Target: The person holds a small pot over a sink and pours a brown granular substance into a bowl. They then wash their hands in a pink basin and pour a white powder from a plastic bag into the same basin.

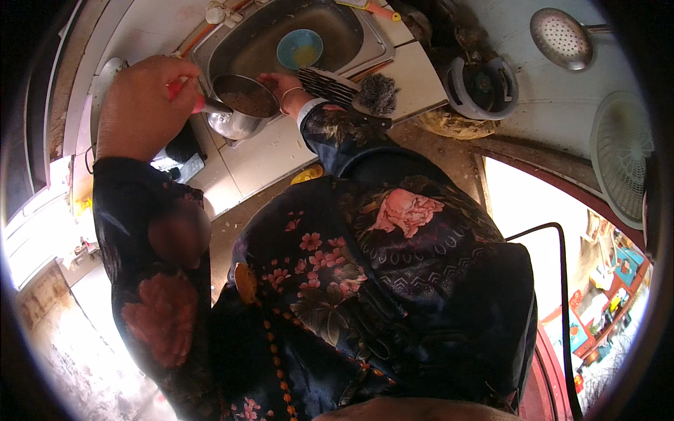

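Note:
My left hand (150, 105) is closed around the dark and red handle of a metal saucepan (237, 125), which is tilted at the near edge of the sink. Brown, grainy matter (243, 103) lies inside the pan. Beside the pan's far right rim is my right hand (284, 89), with a bangle at the wrist; whether its fingers touch the pan is unclear. A turquoise bowl (299, 48) with something yellowish in it stands in the metal sink (247, 39).
Right of my right hand lie a dark ridged object (327, 87) and a metal-wool scourer (377, 94), on the tiled counter (416, 79). A perforated skimmer (561, 39) and a pale green plastic colander (622, 158) are at the far right. A yellow object (307, 174) shows below the counter's front edge.

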Available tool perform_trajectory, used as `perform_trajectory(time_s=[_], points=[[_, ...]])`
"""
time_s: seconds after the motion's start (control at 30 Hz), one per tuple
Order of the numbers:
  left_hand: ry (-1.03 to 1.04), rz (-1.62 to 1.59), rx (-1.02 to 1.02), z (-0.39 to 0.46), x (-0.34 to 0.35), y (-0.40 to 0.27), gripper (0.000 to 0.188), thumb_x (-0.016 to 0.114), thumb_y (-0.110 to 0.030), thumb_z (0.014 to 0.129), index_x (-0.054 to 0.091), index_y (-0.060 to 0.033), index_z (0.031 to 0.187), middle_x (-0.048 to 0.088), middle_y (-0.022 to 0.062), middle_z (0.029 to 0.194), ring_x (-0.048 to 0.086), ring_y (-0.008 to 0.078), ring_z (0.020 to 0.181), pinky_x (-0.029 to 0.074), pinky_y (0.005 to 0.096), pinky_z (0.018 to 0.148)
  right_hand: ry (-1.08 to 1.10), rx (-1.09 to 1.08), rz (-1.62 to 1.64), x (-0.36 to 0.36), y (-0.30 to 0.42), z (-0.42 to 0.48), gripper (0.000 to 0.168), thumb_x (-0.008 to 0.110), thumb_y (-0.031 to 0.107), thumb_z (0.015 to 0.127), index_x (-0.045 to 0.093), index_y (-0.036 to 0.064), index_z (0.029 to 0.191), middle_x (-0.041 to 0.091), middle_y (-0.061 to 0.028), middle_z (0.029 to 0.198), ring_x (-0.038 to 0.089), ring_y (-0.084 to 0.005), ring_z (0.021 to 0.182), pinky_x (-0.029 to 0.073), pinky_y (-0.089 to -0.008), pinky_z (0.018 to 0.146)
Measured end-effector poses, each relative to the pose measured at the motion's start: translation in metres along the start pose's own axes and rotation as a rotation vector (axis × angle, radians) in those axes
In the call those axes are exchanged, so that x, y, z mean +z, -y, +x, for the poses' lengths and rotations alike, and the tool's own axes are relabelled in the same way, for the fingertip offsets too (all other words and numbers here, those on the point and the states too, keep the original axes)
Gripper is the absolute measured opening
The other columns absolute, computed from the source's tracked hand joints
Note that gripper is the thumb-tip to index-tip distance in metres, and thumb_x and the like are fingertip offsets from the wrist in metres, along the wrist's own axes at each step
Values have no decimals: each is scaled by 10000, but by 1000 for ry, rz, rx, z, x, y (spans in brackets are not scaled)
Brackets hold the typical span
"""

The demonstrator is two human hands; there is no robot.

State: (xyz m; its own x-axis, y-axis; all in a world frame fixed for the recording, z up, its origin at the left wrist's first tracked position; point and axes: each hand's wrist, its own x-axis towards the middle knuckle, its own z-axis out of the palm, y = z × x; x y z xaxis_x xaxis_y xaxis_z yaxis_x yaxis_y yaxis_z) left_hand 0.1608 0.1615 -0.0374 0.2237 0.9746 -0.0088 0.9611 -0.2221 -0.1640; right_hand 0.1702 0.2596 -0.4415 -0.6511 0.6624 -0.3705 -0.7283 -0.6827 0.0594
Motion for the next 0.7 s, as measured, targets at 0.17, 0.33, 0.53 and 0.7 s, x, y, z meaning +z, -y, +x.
perform_trajectory(time_s=[0.17,0.33,0.53,0.7], points=[[-26,-20,0,4,1,-4,178,601,-182,747,660,-87,886,640,117,893,632,266,772,507,328,717,-34,-1,-24,-4,8,3,167,493,165,842,606,55,789,640,-87,784,610,-242,746,491,-356,727],[-6,-45,-1,3,0,-7,169,593,-156,758,649,-71,892,633,121,889,625,257,780,499,325,716,-65,-26,-53,-1,5,1,151,512,174,828,602,68,770,636,-79,773,605,-245,749,484,-366,732],[19,-30,15,5,1,-7,151,581,-105,785,629,-34,909,620,130,894,619,233,802,494,308,712,-59,-29,-44,-7,4,3,138,520,174,829,595,62,798,628,-73,767,600,-235,751,483,-362,729],[19,-24,42,10,2,-8,153,580,-102,784,624,-32,912,619,130,897,618,233,801,496,312,707,-49,-63,-61,-13,6,11,140,514,166,838,593,50,836,629,-85,798,601,-231,771,485,-355,745]])
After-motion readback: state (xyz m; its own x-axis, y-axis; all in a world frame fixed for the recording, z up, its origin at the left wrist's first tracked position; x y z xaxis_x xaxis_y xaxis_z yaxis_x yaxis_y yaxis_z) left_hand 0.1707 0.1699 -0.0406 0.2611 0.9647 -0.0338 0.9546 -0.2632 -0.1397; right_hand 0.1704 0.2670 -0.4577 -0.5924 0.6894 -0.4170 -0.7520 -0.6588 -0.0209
